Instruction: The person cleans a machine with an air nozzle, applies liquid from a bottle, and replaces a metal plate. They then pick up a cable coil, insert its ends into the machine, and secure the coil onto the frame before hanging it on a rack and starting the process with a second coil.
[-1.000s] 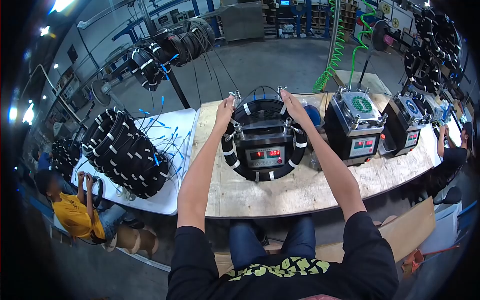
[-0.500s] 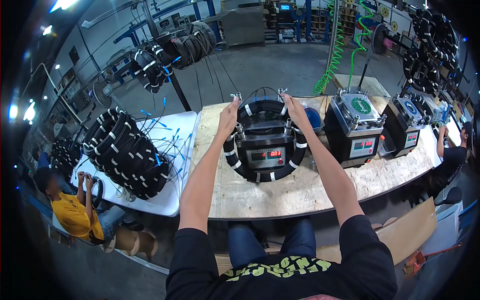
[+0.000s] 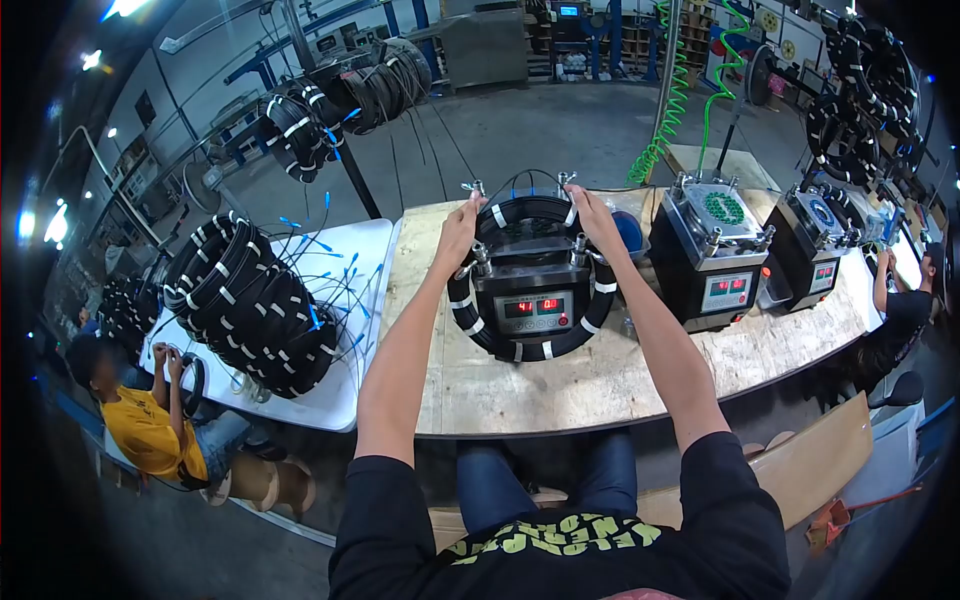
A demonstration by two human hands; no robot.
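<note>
A black cable coil (image 3: 516,350) banded with white tape hangs around a black machine (image 3: 490,306) with a red digital display (image 3: 535,307). My left hand (image 3: 460,228) is closed at the back left wing nut (image 3: 474,187), fingertips against its post. At the back right wing nut (image 3: 567,179), my right hand (image 3: 594,215) is closed in the same way. Both forearms reach past the sides of the coil. Two more wing nuts stand at the machine's front corners, and the top plate between them is partly hidden by the coil.
Two similar machines (image 3: 712,255) stand on the plywood table (image 3: 480,400) to the right, near a blue bowl (image 3: 627,232). Stacked banded coils (image 3: 250,300) with blue-tipped leads lie on a white table (image 3: 350,240) at left. One person sits at left, another at far right.
The digits on the machine displays look different. Both hands stay at the back wing nuts, with only a slight shift; the coil stays around the machine.
</note>
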